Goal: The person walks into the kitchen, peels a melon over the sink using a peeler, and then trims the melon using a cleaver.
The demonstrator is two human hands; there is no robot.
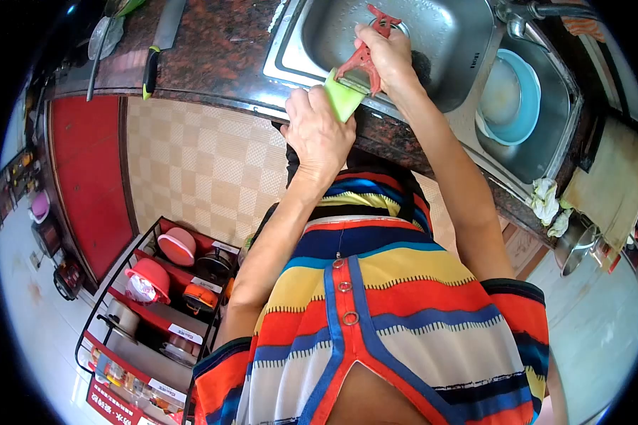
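My right hand (388,58) is closed around a red peeler (361,62) above the near left edge of the sink (443,42). The peeler's forked head lies against the top of a pale green piece of vegetable (344,99); its exact kind is unclear. My left hand (319,134) grips that piece from the left, fingers curled around it, just over the counter edge. Part of the vegetable is hidden by my fingers. Something dark lies in the basin beside my right wrist.
A light blue basin (524,95) holding cloudy liquid sits in the smaller sink bowl, near the faucet (517,25). On the left counter lies a knife (152,67) with a black and green handle. A rack of kitchenware (156,312) stands at lower left; a crumpled cloth (544,200) lies right.
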